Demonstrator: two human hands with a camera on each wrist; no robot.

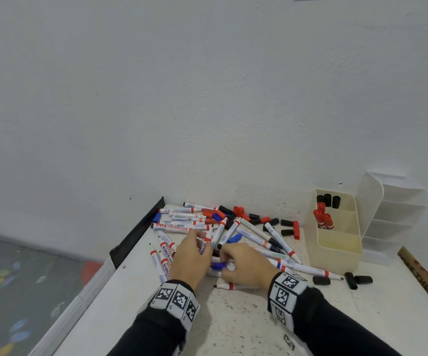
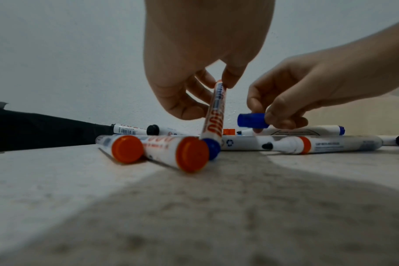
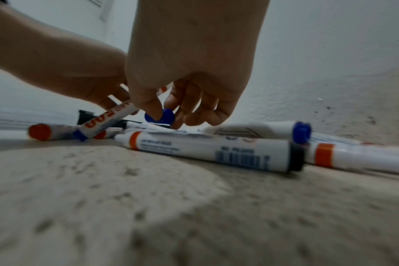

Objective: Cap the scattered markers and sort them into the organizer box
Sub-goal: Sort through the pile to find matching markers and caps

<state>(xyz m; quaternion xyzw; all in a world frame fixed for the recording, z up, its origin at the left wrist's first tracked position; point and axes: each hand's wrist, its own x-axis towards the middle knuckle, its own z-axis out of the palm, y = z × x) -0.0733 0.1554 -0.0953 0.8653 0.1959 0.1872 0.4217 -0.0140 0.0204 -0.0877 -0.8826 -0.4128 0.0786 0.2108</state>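
The blue marker (image 2: 213, 115) stands tilted in the pile's near edge, blue end down on the table (image 2: 80, 207), pinched near its top by the left hand (image 2: 194, 59); at its 3 o'clock the right hand (image 2: 307, 90) pinches a blue cap (image 2: 252, 120); capping seems in hand; next, align cap with tip and press; the organizer (image 1: 336, 250) waits at 2 o'clock.

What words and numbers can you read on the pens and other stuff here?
"WHITEBOARD 500" on a long marker at the back of the pile, seen upside down.
"MARKER" on a marker by the left hand.
"500", upside down, on the marker held by the left hand.
Red letters on the wooden strip: too partial to read.
Small print and barcodes: too blurred.
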